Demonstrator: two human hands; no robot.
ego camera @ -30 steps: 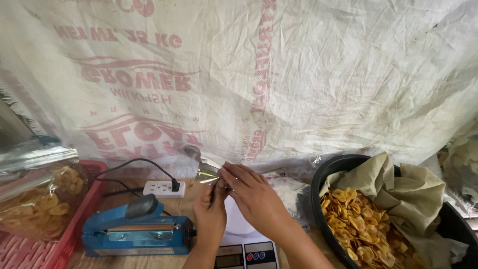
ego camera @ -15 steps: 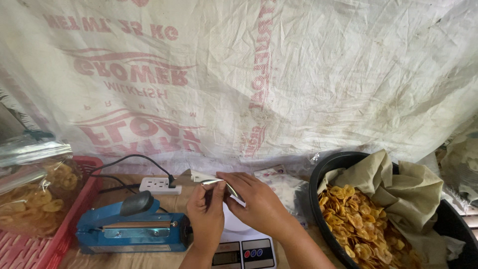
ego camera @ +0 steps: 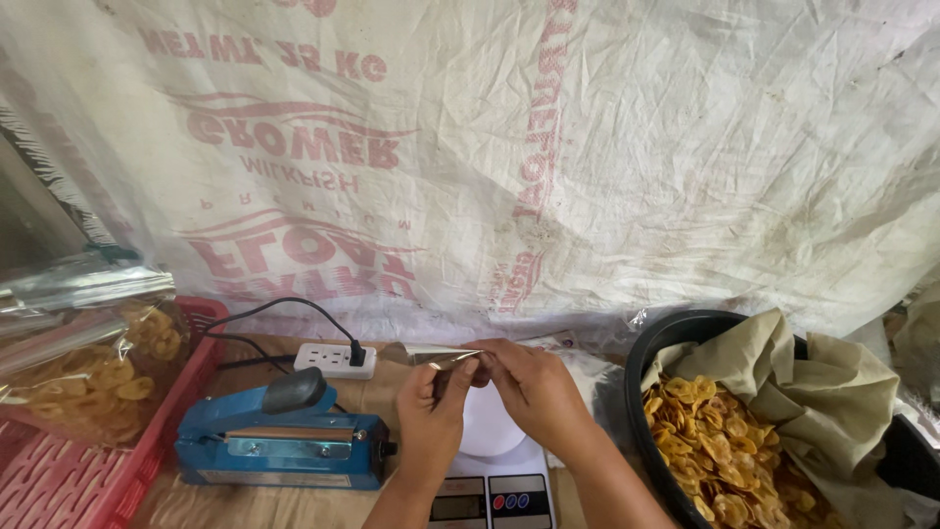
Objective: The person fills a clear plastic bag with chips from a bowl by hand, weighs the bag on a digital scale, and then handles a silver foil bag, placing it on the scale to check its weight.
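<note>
Both hands have edged a little to the right since the earlier picture and still meet above the scale, and the view has tipped so that more of the sheet behind shows.

Nearest, a white kitchen scale (ego camera: 487, 470) sits on the counter (ego camera: 245, 504), partly under the wrists. Above it the left hand (ego camera: 433, 407) and the right hand (ego camera: 529, 387) are each in a clenched grip, pinching the edge of a small clear plastic bag (ego camera: 441, 354) that sticks out flat to the left of the fingertips. Left of the hands lies a blue bag sealer (ego camera: 279, 441) with a black knob. Beyond it a white power strip (ego camera: 331, 360) holds a black plug. At the far left a red crate (ego camera: 69, 480) carries a clear bag of chips (ego camera: 88, 377). At the right a black tub (ego camera: 676, 338), lined with tan cloth (ego camera: 813, 382), holds yellow chips (ego camera: 720, 446). Behind everything hangs a white printed sack sheet (ego camera: 587, 147).
</note>
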